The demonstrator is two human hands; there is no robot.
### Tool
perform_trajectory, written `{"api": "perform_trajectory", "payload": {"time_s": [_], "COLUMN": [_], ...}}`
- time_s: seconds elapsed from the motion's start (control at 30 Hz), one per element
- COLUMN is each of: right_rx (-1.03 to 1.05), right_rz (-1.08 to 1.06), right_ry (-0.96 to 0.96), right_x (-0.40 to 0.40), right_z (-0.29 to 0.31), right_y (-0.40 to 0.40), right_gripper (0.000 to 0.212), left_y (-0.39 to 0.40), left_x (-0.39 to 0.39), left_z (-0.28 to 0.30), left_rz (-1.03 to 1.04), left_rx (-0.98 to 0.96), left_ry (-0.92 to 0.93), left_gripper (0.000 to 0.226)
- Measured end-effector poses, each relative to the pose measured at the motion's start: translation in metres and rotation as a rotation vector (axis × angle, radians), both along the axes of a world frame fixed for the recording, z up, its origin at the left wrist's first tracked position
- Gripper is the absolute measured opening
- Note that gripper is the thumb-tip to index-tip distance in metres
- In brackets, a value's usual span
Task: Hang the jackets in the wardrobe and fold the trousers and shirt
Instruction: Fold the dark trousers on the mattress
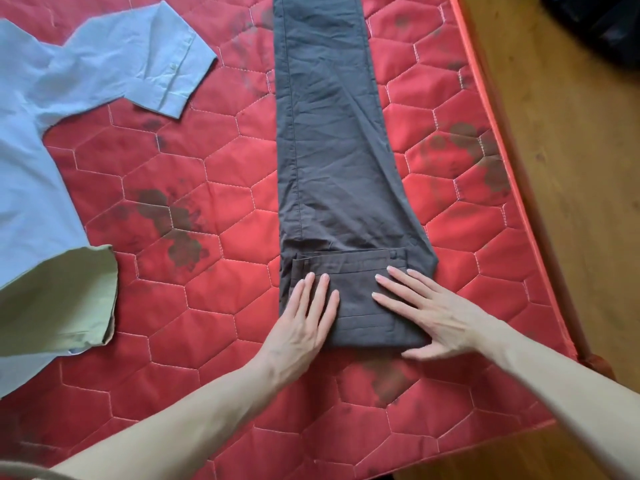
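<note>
We lose the far end of the long dark brown cotton trousers (332, 133) past the top edge, most of the pale blue button-cuffed shirt (41, 140) past the left edge, and cannot identify the blurred black shape (599, 22) on the wooden floor at top right.

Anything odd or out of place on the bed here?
Only the red mattress itself: dark blotchy stains scattered over its quilting. The grey trousers lie straight, and both hands press flat on the folded end.
</note>
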State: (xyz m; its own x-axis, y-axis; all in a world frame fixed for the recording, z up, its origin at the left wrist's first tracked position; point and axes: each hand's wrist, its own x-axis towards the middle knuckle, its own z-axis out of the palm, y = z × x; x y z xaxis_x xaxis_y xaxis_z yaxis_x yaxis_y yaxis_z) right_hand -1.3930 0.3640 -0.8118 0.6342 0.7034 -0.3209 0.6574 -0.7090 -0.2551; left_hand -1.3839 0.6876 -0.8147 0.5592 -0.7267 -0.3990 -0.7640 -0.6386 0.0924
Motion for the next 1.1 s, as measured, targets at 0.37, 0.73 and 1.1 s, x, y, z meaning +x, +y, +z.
{"api": "perform_trajectory", "payload": {"time_s": [0.37, 0.73, 1.1], "right_rx": [0.092, 0.316, 0.612], "right_rz": [-0.138, -0.168, -1.116], "right_ry": [0.035, -0.033, 0.04], "right_x": [-0.013, -0.041, -0.028], "right_z": [-0.001, 0.007, 0.028], "right_y": [0.015, 0.008, 0.05], "right_gripper": [0.112, 0.05, 0.053], "left_y": [-0.001, 0.018, 0.04], "left_x": [0.011, -0.005, 0.018], "left_z": [0.025, 0.072, 0.066], "left_rz": [0.177, 0.221, 1.181], "left_rx": [-0.192, -0.411, -0.878], "left_ry": [0.09, 0.276, 0.62], "left_gripper": [0.083, 0.07, 0.024]}}
